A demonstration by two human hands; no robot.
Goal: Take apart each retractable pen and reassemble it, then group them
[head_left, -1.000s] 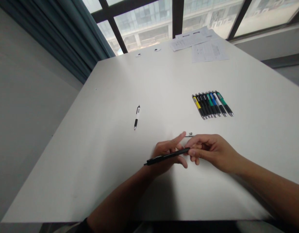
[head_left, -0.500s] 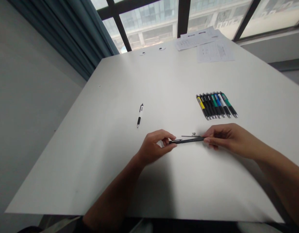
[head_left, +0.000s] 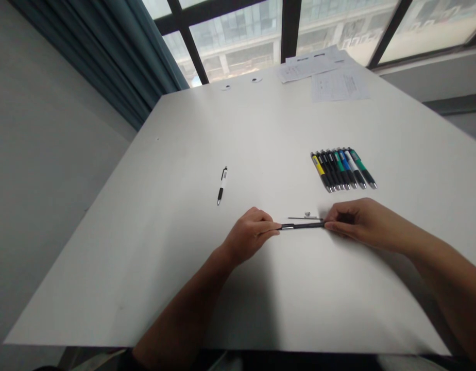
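A black pen barrel point(head_left: 305, 225) lies level between my hands, low over the table. My left hand point(head_left: 251, 229) pinches its left end, where a clip and a pale strip show. At the other end, the fingers of my right hand point(head_left: 350, 219) are closed on the tip. Just behind the barrel is a thin dark refill point(head_left: 298, 218), its right end close to my right fingers; whether they touch it I cannot tell. Small silvery pen parts point(head_left: 307, 214) lie beside it, too small to make out.
A white pen with a black grip point(head_left: 222, 186) lies alone left of centre. Several pens point(head_left: 342, 170) in yellow, black, green, blue and white form a row at right. Printed papers point(head_left: 319, 72) lie at the far end of the white table point(head_left: 164, 247), by the window.
My left fingers have closed further around the pen's left end, and the pen has turned so its clip and pale strip show. My right hand has barely moved.
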